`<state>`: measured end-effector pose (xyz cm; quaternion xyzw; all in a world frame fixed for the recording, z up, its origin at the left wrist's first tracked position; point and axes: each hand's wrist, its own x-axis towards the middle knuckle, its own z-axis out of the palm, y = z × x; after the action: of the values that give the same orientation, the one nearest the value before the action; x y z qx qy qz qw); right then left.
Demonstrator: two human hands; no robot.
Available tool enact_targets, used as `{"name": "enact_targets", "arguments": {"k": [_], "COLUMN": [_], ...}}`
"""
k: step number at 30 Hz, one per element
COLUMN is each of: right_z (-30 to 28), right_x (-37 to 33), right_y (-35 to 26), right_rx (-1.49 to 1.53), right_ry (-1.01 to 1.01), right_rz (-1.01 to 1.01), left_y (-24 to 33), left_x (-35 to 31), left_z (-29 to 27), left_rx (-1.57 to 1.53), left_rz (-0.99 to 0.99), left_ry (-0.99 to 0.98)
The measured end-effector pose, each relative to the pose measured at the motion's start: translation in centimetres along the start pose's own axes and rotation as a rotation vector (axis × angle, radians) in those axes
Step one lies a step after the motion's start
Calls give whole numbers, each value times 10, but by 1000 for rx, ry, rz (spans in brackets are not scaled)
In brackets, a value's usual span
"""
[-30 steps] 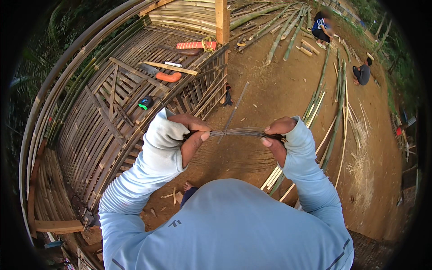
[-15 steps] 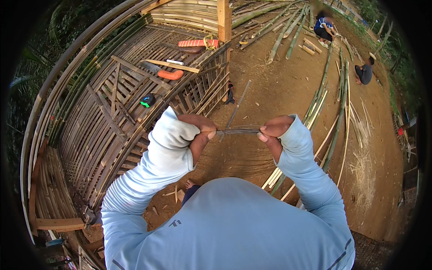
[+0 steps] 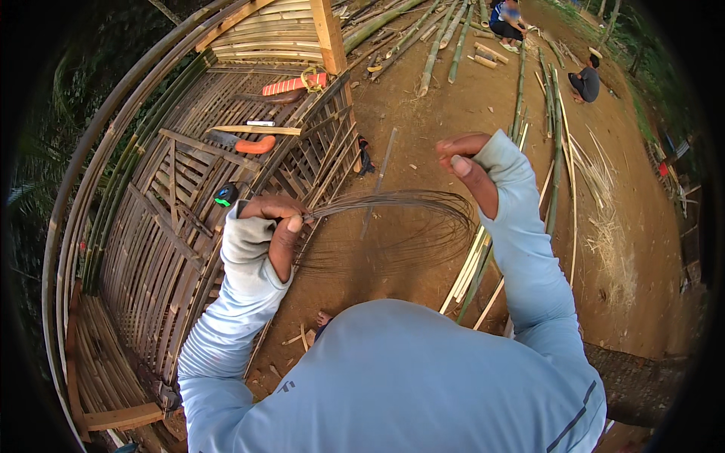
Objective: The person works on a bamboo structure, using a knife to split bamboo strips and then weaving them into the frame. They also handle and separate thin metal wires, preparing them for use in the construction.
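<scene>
My left hand pinches one end of a bundle of thin, dark wires. The strands arc to the right and spread into loose loops, with some hanging lower over the ground. Apart from the loops, my right hand is raised above their right end. Its thumb and fingertips are pressed together; anything between them is too fine to see. Pale blue sleeves cover both forearms.
To my left stands a slatted bamboo platform bearing an orange-handled saw, a tape measure and a red striped object. Bamboo poles lie on the dirt ground at right. Two people crouch far off.
My right hand has let go of the wire bundle and moved up and away. The strands have sprung into wide loops, still held by my left hand. The view has shifted right.
</scene>
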<state>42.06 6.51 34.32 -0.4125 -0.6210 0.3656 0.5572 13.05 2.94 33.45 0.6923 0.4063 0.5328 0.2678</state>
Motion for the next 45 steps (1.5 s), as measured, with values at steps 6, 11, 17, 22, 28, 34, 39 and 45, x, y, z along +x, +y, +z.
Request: {"name": "enact_targets", "arguments": {"k": [6, 11, 17, 22, 28, 34, 39, 45], "right_z": [-6, 10, 16, 21, 29, 32, 31, 28], "right_x": [-19, -27, -29, -29, -30, -31, -32, -31], "right_y": [-10, -32, -43, -45, -47, -46, -45, -42], "right_rx": [-304, -515, -601, -611, -518, -457, -435, -455], "right_ry": [-49, -62, -194, -218, -216, -258, -268, -296], "right_rz": [-308, -445, -535, -555, -466, -365, -358, -395], "left_y": [-2, 5, 10, 17, 21, 26, 26, 29], "left_x": [1, 4, 0, -2, 0, -3, -2, 2], "left_z": [-8, -6, -9, -17, -26, -26, -25, -21], "left_rx": [142, 245, 296, 371, 371, 447, 401, 315], "left_rz": [337, 474, 536, 507, 527, 543, 528, 358], "left_ry": [24, -4, -64, -155, -281, -259, -262, -265]}}
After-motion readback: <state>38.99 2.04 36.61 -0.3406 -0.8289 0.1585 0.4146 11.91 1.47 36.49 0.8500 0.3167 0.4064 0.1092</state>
